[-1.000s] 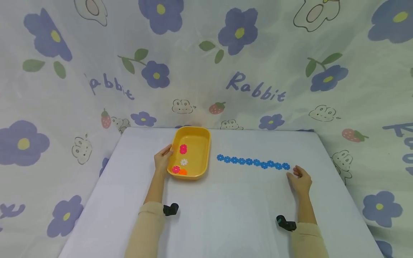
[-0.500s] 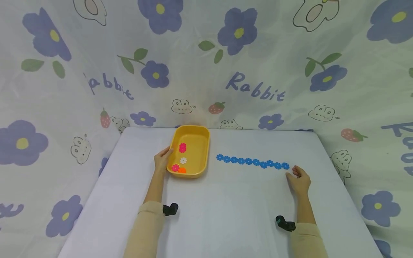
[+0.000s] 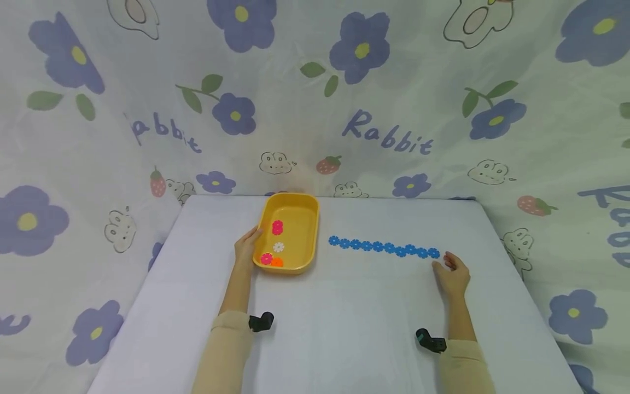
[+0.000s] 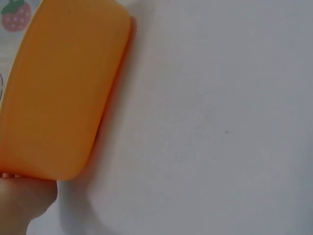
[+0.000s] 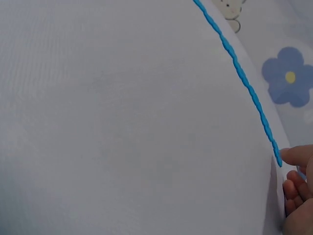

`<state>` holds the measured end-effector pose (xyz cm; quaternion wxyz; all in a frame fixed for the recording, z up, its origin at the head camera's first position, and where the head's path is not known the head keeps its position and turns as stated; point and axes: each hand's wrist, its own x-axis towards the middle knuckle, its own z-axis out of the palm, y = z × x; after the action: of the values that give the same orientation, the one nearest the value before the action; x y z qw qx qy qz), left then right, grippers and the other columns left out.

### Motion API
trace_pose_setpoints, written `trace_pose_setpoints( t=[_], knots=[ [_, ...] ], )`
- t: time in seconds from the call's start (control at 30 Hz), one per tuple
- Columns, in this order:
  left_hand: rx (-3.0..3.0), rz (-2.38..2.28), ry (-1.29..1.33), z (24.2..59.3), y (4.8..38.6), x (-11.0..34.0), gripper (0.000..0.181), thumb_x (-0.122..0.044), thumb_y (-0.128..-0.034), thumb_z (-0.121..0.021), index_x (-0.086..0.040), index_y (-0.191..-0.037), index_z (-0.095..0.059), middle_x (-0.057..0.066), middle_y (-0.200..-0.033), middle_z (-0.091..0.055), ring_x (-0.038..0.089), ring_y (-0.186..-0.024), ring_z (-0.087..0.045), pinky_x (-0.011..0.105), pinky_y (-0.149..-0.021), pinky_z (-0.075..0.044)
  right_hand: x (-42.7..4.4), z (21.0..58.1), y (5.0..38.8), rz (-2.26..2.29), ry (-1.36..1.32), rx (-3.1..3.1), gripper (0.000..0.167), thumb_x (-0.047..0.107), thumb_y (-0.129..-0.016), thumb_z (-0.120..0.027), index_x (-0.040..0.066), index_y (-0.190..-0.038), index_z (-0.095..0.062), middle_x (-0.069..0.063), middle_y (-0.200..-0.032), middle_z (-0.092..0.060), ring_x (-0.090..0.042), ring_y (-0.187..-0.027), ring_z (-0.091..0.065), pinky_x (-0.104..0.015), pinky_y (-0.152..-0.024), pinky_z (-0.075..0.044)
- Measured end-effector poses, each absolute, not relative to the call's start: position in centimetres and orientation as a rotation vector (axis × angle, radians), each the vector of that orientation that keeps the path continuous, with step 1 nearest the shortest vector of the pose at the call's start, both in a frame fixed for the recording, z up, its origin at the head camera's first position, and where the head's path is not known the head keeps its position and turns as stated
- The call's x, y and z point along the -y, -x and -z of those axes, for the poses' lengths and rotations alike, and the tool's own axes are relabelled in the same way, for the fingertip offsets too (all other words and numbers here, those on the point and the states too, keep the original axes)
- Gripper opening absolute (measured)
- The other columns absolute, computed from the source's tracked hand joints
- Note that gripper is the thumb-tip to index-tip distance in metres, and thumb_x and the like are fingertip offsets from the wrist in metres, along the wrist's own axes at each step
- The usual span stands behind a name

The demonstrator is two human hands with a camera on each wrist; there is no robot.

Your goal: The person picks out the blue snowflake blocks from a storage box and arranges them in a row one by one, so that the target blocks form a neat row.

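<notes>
My left hand (image 3: 246, 249) is at the left side of a yellow plastic tray (image 3: 305, 241), gripping its edge. In the left wrist view the fingers are mostly hidden behind the tray's orange-looking wall (image 4: 58, 98). Inside the tray lie pink snowflake discs (image 3: 278, 227), a white one (image 3: 278, 247) and an orange one (image 3: 276, 262). Right of the tray stretches a chain of blue snowflake discs (image 3: 377, 247) joined in a row. Just beyond the chain's right end, my right hand (image 3: 454, 275) has loosely bent fingers and nothing between them. A fingertip appears close to the chain (image 5: 254, 100) in the right wrist view.
A white cloth-covered table (image 3: 344, 328) lies beneath everything. A curtain (image 3: 315, 98) printed with purple flowers and rabbits hangs behind it and on both sides. Each forearm carries a small black camera, one on the left (image 3: 262, 322) and one on the right (image 3: 430, 340).
The whole head view has shifted slightly. Both hands, the tray and the blue chain stay in nearly the same places relative to each other.
</notes>
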<state>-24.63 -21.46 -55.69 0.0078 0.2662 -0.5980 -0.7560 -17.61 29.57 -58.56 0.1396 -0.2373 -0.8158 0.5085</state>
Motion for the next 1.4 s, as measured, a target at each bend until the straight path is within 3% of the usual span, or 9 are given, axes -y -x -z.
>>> trace_pose_setpoints(
  t=[0.33, 0.47, 0.63, 0.7, 0.83, 0.93, 1.07, 1.2, 1.4],
  knots=[
    [1.875, 2.214, -0.648, 55.8, 24.0, 21.3, 0.043, -0.015, -0.0881, -0.066, -0.003, -0.128, -0.057, 0.013, -0.135, -0.053, 0.021, -0.126, -0.047, 0.024, -0.103, -0.039, -26.5, 57.5, 17.6, -1.481, 0.439, 2.264, 0.04, 0.001, -0.085, -0.063, -0.008, -0.123, -0.056, -0.026, -0.117, -0.058, -0.028, -0.097, -0.051, -0.017, -0.08, -0.04],
    [1.86, 2.195, -0.631, 55.8, 24.0, 21.2, 0.042, -0.013, -0.0877, -0.066, -0.002, -0.127, -0.058, 0.014, -0.133, -0.054, 0.021, -0.123, -0.05, 0.021, -0.1, -0.042, -23.2, 55.5, 17.6, -1.557, 0.187, 2.189, 0.038, -0.008, -0.081, -0.066, -0.013, -0.117, -0.057, -0.032, -0.111, -0.059, -0.033, -0.094, -0.054, -0.028, -0.083, -0.049],
    [1.889, 2.198, -0.645, 55.8, 24.1, 21.1, 0.043, -0.016, -0.0887, -0.066, -0.003, -0.129, -0.057, 0.013, -0.135, -0.053, 0.02, -0.125, -0.049, 0.022, -0.102, -0.04, -18.2, 52.5, 18.5, -1.639, -0.144, 2.142, 0.037, -0.014, -0.077, -0.067, -0.017, -0.112, -0.058, -0.036, -0.104, -0.059, -0.016, -0.089, -0.058, -0.052, -0.083, -0.05],
    [1.891, 2.202, -0.649, 55.8, 24.1, 21.1, 0.043, -0.017, -0.0887, -0.066, -0.004, -0.129, -0.057, 0.012, -0.134, -0.054, 0.019, -0.125, -0.048, 0.023, -0.103, -0.039, -16.3, 51.9, 19.2, -1.694, -0.262, 2.136, 0.037, -0.015, -0.076, -0.067, -0.018, -0.112, -0.057, -0.036, -0.103, -0.059, -0.018, -0.089, -0.059, -0.051, -0.082, -0.052],
    [1.896, 2.201, -0.647, 55.5, 24.0, 21.1, 0.043, -0.017, -0.0891, -0.065, -0.004, -0.129, -0.057, 0.012, -0.134, -0.054, 0.019, -0.126, -0.048, 0.023, -0.104, -0.039, -12.1, 51.1, 20.8, -1.853, -0.442, 2.15, 0.039, -0.015, -0.077, -0.066, -0.018, -0.115, -0.055, -0.036, -0.104, -0.058, -0.044, -0.093, -0.059, -0.041, -0.082, -0.055],
    [1.901, 2.196, -0.649, 55.3, 23.9, 21.1, 0.043, -0.016, -0.0894, -0.065, -0.003, -0.129, -0.056, 0.012, -0.135, -0.053, 0.019, -0.126, -0.047, 0.023, -0.105, -0.038, -8.9, 50.7, 21.9, -1.971, -0.531, 2.179, 0.04, -0.015, -0.078, -0.065, -0.02, -0.116, -0.053, -0.037, -0.106, -0.057, -0.052, -0.097, -0.056, -0.034, -0.082, -0.056],
    [1.897, 2.204, -0.646, 55.3, 23.9, 21.1, 0.043, -0.016, -0.0894, -0.065, -0.003, -0.13, -0.056, 0.013, -0.136, -0.052, 0.02, -0.127, -0.046, 0.023, -0.105, -0.037, -4.6, 51.4, 23.4, -2.103, -0.615, 2.338, 0.043, -0.003, -0.083, -0.067, -0.013, -0.123, -0.053, -0.035, -0.114, -0.057, -0.042, -0.1, -0.06, -0.031, -0.083, -0.055],
    [1.874, 2.219, -0.644, 55.5, 24.1, 21.2, 0.044, -0.017, -0.0886, -0.066, -0.003, -0.129, -0.056, 0.012, -0.136, -0.052, 0.019, -0.128, -0.045, 0.023, -0.106, -0.036, -0.7, 51.8, 24.4, -2.149, -0.582, 2.69, 0.048, 0.017, -0.089, -0.065, -0.002, -0.131, -0.052, -0.022, -0.123, -0.058, -0.029, -0.105, -0.061, -0.033, -0.088, -0.053],
    [1.866, 2.201, -0.659, 56.1, 24.3, 21.3, 0.043, -0.018, -0.0874, -0.068, -0.003, -0.127, -0.059, 0.012, -0.133, -0.055, 0.018, -0.125, -0.048, 0.025, -0.106, -0.037, 3.5, 52.0, 24.9, -2.143, -0.423, 3.023, 0.045, 0.019, -0.09, -0.063, -0.001, -0.129, -0.054, -0.014, -0.117, -0.061, -0.029, -0.1, -0.061, -0.039, -0.083, -0.055]
  ],
)
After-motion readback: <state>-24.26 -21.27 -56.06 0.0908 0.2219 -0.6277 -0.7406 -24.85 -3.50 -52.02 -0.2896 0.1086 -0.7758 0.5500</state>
